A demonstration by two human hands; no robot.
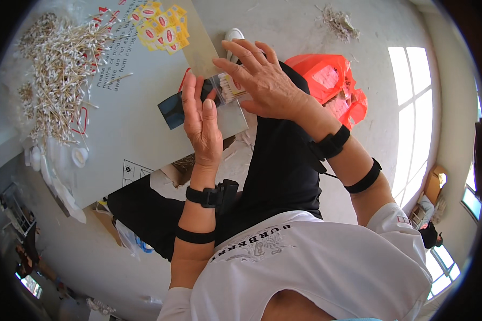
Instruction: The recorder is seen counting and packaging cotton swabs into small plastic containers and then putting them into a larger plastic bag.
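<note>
A small clear packet of cotton swabs [226, 90], with a yellow and red card inside, lies between my hands near the table's right edge. My left hand [202, 120] is upright beside it, fingers stretched and thumb apart. Over the packet's right end, my right hand [268, 83] spreads its fingers and partly covers it. Whether either hand touches the packet is hard to make out. A dark flat piece [171, 112] shows behind my left fingers.
Loose cotton swabs [59, 80] are heaped on the table [123, 123] at the left. Several yellow cards [163, 29] lie at its far side. A red plastic bag [353, 101] sits on the floor at right. White rolls [80, 156] rest near the left edge.
</note>
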